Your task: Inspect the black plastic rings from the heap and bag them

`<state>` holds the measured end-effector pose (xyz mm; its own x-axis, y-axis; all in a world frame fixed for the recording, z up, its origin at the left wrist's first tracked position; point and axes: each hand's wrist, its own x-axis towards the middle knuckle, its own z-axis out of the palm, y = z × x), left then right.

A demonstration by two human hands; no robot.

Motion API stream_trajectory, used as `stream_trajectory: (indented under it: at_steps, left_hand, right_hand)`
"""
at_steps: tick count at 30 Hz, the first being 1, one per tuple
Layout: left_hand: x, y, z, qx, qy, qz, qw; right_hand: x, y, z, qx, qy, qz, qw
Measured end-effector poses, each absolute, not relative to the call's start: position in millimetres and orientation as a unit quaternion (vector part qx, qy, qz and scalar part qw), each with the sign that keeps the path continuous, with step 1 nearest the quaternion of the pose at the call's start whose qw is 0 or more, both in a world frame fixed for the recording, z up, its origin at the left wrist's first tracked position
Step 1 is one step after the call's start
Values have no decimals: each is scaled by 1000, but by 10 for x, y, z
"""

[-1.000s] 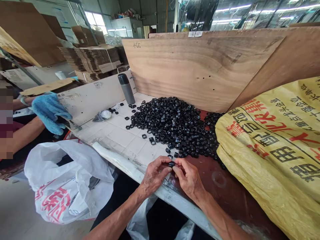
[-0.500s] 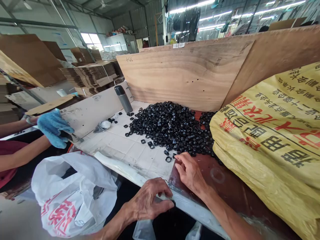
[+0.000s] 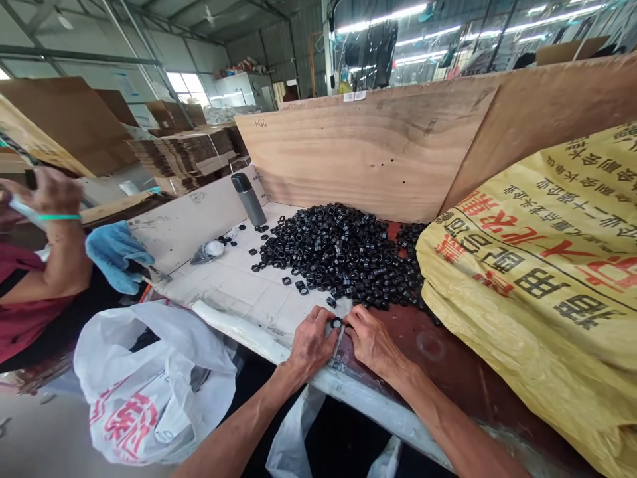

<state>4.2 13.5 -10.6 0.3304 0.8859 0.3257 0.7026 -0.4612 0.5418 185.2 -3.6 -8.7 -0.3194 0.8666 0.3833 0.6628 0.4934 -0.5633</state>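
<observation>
A small black plastic ring (image 3: 337,322) is between my two hands at the front of the worktable (image 3: 233,292). My left hand (image 3: 313,340) closes on the ring's left side with thumb and fingers. From the other side, the fingertips of my right hand (image 3: 369,337) pinch its right edge. Just beyond my fingers lies a large heap of similar black rings (image 3: 333,249), with a few loose ones scattered at its left and front edges.
A yellow printed sack (image 3: 527,292) leans in from the right. At the left hangs a white plastic bag (image 3: 154,392) beside a blue cloth (image 3: 118,255). A grey bottle (image 3: 249,199) stands near the wooden back board (image 3: 368,153). Another person's hand (image 3: 57,192) is raised at far left.
My left hand has moved up from the table edge to the ring beside my right hand. The other person's arm has lifted away from the blue cloth.
</observation>
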Motion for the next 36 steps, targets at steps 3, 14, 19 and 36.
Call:
stream_trajectory:
  at_steps: [3, 14, 19, 36]
  left_hand:
    - [46, 100, -102, 801, 489, 309, 154]
    - [24, 62, 102, 742, 443, 378, 333]
    - [-31, 115, -16, 667, 393, 450, 445]
    - [-68, 77, 11, 687, 350, 461, 439]
  right_hand:
    - [1848, -44, -56, -491, -777, 162, 358]
    - [1800, -31, -4, -507, -665, 336, 434]
    - [1804, -44, 46, -509, -624, 365, 467]
    - [1752, -106, 34, -500, -707, 217, 451]
